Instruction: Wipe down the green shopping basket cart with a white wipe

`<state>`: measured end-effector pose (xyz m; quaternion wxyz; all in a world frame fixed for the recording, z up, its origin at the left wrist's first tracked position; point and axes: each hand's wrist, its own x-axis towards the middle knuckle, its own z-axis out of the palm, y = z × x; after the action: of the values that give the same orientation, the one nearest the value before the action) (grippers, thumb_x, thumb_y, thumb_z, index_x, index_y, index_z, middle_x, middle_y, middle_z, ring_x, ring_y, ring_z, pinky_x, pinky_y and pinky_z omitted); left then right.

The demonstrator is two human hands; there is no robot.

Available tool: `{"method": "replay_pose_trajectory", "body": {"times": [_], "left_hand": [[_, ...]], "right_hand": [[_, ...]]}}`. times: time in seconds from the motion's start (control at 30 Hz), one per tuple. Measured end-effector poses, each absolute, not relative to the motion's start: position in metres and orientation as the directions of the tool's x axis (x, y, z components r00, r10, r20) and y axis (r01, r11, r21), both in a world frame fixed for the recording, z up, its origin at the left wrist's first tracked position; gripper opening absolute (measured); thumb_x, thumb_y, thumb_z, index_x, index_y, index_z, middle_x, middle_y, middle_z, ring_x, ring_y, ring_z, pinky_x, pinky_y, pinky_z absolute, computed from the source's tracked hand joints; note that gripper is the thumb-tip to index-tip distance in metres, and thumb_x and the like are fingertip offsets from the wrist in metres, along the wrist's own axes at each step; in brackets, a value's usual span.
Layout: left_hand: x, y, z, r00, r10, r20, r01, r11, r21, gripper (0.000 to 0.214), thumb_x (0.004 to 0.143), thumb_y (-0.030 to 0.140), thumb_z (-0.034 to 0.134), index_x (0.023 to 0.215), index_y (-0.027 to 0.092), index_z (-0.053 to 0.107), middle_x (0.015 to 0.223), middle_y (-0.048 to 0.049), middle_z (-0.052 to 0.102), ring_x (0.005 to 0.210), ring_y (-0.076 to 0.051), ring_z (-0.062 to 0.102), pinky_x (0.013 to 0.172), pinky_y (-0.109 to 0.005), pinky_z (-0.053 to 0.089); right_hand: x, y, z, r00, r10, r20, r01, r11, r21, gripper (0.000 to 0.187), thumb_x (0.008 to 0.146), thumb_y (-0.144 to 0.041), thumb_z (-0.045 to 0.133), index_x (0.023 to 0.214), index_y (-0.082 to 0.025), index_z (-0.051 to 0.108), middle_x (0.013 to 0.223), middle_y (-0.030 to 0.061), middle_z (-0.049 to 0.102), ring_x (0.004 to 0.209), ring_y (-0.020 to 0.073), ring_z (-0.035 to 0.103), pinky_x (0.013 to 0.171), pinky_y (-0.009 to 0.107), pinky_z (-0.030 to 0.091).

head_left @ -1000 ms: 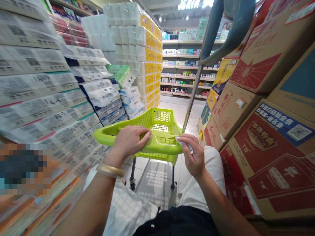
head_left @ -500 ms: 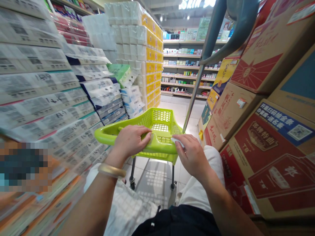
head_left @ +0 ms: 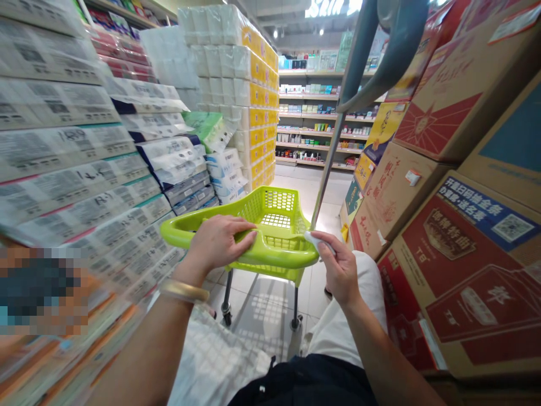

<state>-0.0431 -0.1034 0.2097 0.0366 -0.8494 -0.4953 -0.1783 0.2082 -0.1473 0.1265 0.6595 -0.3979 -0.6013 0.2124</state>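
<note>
A lime-green plastic shopping cart (head_left: 287, 257) with a perforated basket stands before me. My left hand (head_left: 220, 241) is wrapped over its handle, thumb and fingers resting along the top; a gold-coloured bangle circles that wrist. My right hand (head_left: 339, 266) pinches a folded white tissue (head_left: 313, 240) or similar wipe. The tissue is at the handle's right corner, close to the foot of a metal pole (head_left: 328, 163) that rises from the cart. Whether the tissue presses on the plastic there is hard to tell.
Packaged paper stacks (head_left: 54, 146) line the left, with toilet-roll packs (head_left: 224, 62) behind. Cardboard cartons (head_left: 460, 254) rise close on the right. Stocked shelves (head_left: 313, 115) stand at the aisle's far end. A grey loop (head_left: 393, 67) tops the pole.
My right hand has slid right along the handle to its corner with the tissue, its fingers more tightly curled. My left hand has shifted slightly left.
</note>
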Motion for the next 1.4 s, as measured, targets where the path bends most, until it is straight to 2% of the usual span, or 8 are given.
{"method": "replay_pose_trajectory", "body": {"times": [0.2, 0.33, 0.5, 0.73, 0.83, 0.93, 1.07, 1.4], "left_hand": [[-0.059, -0.098, 0.215, 0.495, 0.794, 0.352, 0.825, -0.557, 0.096, 0.046, 0.087, 0.054, 0.046, 0.107, 0.024, 0.074, 0.103, -0.0059, 0.076, 0.099, -0.025, 0.066, 0.091, -0.039, 0.045], [-0.063, -0.102, 0.219, 0.424, 0.769, 0.478, 0.858, -0.511, 0.061, 0.046, 0.083, 0.053, 0.054, 0.116, 0.024, 0.069, 0.108, -0.0082, 0.074, 0.106, -0.029, 0.064, 0.102, -0.049, 0.039], [-0.027, -0.121, 0.221, 0.406, 0.749, 0.523, 0.781, -0.582, 0.227, 0.042, 0.087, 0.050, 0.051, 0.110, 0.021, 0.070, 0.107, -0.0077, 0.073, 0.102, -0.025, 0.065, 0.094, -0.042, 0.048], [0.025, -0.120, 0.223, 0.364, 0.856, 0.367, 0.804, -0.488, 0.341, 0.041, 0.088, 0.027, 0.047, 0.126, 0.017, 0.060, 0.120, -0.0088, 0.069, 0.108, -0.022, 0.065, 0.097, -0.034, 0.050], [0.033, -0.114, 0.221, 0.335, 0.902, 0.271, 0.856, -0.412, 0.312, 0.037, 0.087, 0.021, 0.045, 0.119, 0.018, 0.062, 0.123, -0.0089, 0.067, 0.116, -0.022, 0.062, 0.103, -0.034, 0.046], [0.033, -0.114, 0.215, 0.305, 0.936, 0.176, 0.891, -0.345, 0.295, 0.029, 0.087, 0.023, 0.042, 0.107, 0.020, 0.063, 0.117, -0.0086, 0.069, 0.110, -0.023, 0.065, 0.096, -0.034, 0.050], [0.025, -0.118, 0.210, 0.258, 0.961, 0.097, 0.928, -0.275, 0.251, 0.029, 0.089, 0.031, 0.041, 0.111, 0.022, 0.058, 0.113, -0.0087, 0.070, 0.104, -0.026, 0.067, 0.087, -0.037, 0.052], [0.006, -0.132, 0.210, 0.366, 0.919, 0.147, 0.874, -0.393, 0.287, 0.029, 0.085, 0.034, 0.052, 0.112, 0.025, 0.058, 0.107, -0.0020, 0.072, 0.096, -0.021, 0.068, 0.081, -0.030, 0.051]], "right_hand": [[0.199, -0.156, 0.125, 0.019, 0.653, 0.757, 0.219, 0.736, -0.641, 0.027, 0.092, -0.020, 0.054, 0.112, -0.027, 0.070, 0.113, 0.0062, 0.070, 0.111, 0.0217, 0.062, 0.103, 0.042, 0.047], [0.201, -0.150, 0.117, 0.131, 0.727, 0.674, 0.209, 0.644, -0.736, 0.025, 0.093, -0.021, 0.052, 0.111, -0.026, 0.069, 0.111, 0.0061, 0.070, 0.106, 0.0201, 0.065, 0.095, 0.037, 0.052], [0.191, -0.158, 0.117, 0.061, 0.699, 0.712, 0.238, 0.683, -0.691, 0.028, 0.093, -0.019, 0.053, 0.115, -0.027, 0.068, 0.117, 0.0072, 0.068, 0.112, 0.0214, 0.063, 0.100, 0.040, 0.050], [0.183, -0.146, 0.111, 0.050, 0.705, 0.708, 0.277, 0.671, -0.688, 0.028, 0.092, -0.018, 0.052, 0.113, -0.026, 0.069, 0.112, 0.0073, 0.070, 0.106, 0.0202, 0.066, 0.096, 0.038, 0.054], [0.175, -0.146, 0.110, 0.012, 0.694, 0.720, 0.274, 0.690, -0.670, 0.030, 0.092, -0.016, 0.051, 0.115, -0.026, 0.068, 0.113, 0.0076, 0.069, 0.107, 0.0197, 0.065, 0.096, 0.037, 0.054], [0.168, -0.147, 0.112, -0.070, 0.648, 0.758, 0.254, 0.747, -0.615, 0.032, 0.090, -0.014, 0.053, 0.116, -0.026, 0.068, 0.116, 0.0082, 0.069, 0.108, 0.0192, 0.065, 0.097, 0.035, 0.054], [0.163, -0.136, 0.109, -0.063, 0.645, 0.761, 0.218, 0.753, -0.621, 0.030, 0.089, -0.013, 0.054, 0.111, -0.025, 0.070, 0.112, 0.0081, 0.071, 0.105, 0.0184, 0.067, 0.095, 0.034, 0.055], [0.169, -0.138, 0.098, -0.088, 0.622, 0.778, 0.263, 0.768, -0.584, 0.033, 0.089, -0.013, 0.055, 0.115, -0.028, 0.069, 0.114, 0.0071, 0.071, 0.107, 0.0183, 0.067, 0.097, 0.037, 0.054]]}}
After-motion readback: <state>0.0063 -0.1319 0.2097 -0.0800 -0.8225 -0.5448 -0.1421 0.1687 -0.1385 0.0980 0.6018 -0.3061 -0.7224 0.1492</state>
